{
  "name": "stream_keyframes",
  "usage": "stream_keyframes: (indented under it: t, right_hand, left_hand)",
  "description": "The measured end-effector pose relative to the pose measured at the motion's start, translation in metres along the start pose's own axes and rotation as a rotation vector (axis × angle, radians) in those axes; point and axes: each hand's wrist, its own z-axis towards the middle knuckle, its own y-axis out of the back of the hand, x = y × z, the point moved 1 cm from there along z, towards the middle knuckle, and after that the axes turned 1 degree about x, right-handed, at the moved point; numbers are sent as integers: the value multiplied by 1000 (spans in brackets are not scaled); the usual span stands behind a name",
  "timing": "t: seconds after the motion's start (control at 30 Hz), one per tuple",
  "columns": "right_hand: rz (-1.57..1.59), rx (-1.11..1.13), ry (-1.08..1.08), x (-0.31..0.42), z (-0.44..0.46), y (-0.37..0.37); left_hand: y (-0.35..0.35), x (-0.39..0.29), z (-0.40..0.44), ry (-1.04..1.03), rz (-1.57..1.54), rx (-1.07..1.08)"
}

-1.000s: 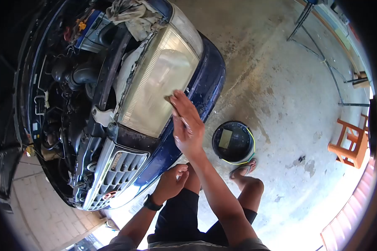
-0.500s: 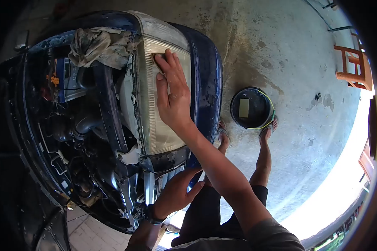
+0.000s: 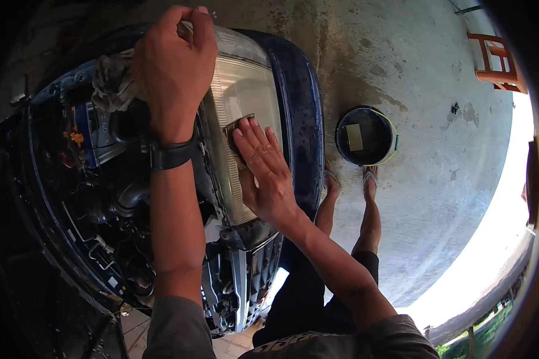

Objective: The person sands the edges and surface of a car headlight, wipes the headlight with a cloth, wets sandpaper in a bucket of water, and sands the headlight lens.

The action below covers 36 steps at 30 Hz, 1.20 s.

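Note:
My right hand lies over the headlight, its fingers pressing a thin dark sheet flat against the lens. The sheet's edge shows beside the fingertips. My left hand, with a black watch on the wrist, is raised above the upper end of the headlight. Its fingers are curled, and whatever may be inside them is hidden. A grey cloth lies on the car's front edge, partly covered by my left hand.
The open engine bay is on the left. A black bucket with a yellowish rectangular piece in it stands on the concrete floor near my feet. An orange stool is at the upper right.
My left hand has risen from beside the grille to above the headlight, and its fingers have curled. My right hand has moved down the lens with the dark sheet. The view has shifted.

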Motion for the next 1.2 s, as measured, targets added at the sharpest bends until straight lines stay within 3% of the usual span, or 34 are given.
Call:
stream_keyframes:
  t: [0.1, 0.2, 0.27, 0.33, 0.4, 0.43, 0.5, 0.6, 0.7, 0.8, 0.9, 1.03, 1.2]
  right_hand:
    - [39, 47, -111, 27, -72, -2]
    - [97, 18, -144, 31, -70, -8]
    - [64, -11, -74, 13, -13, -11]
    - [81, -37, -63, 11, 24, -9]
    - [83, -41, -86, 17, -21, -7]
    - [86, -37, -106, 27, -55, -7]
    - [103, -77, -146, 32, -78, -11]
    - [101, -162, -118, 22, -13, -16]
    - [172, -237, -125, 15, 41, -18]
    - [145, -135, -208, 38, -56, -13]
    - [131, -203, -187, 33, -37, -18]
    - [192, -331, -17, -3, 83, -28]
    - [141, -243, -211, 34, -26, -20]
  left_hand:
    - [-1, 5, -10, 45, -104, -22]
    - [-7, 7, -8, 65, -290, -51]
    - [-10, 1, -3, 79, -374, -51]
    - [14, 17, 12, 28, -718, 287]
    - [11, 11, 17, -18, -633, 137]
    - [-5, -12, 11, -31, -363, -170]
    - [-14, -17, 8, -44, -168, -390]
    - [-4, 7, 7, -54, -306, -225]
    - [-8, 17, 7, -85, -261, -282]
    - [3, 23, 10, -13, -277, -307]
    - [4, 26, 11, -30, -280, -342]
    - [-5, 25, 10, -87, -293, -349]
    - [-5, 26, 13, -100, -306, -363]
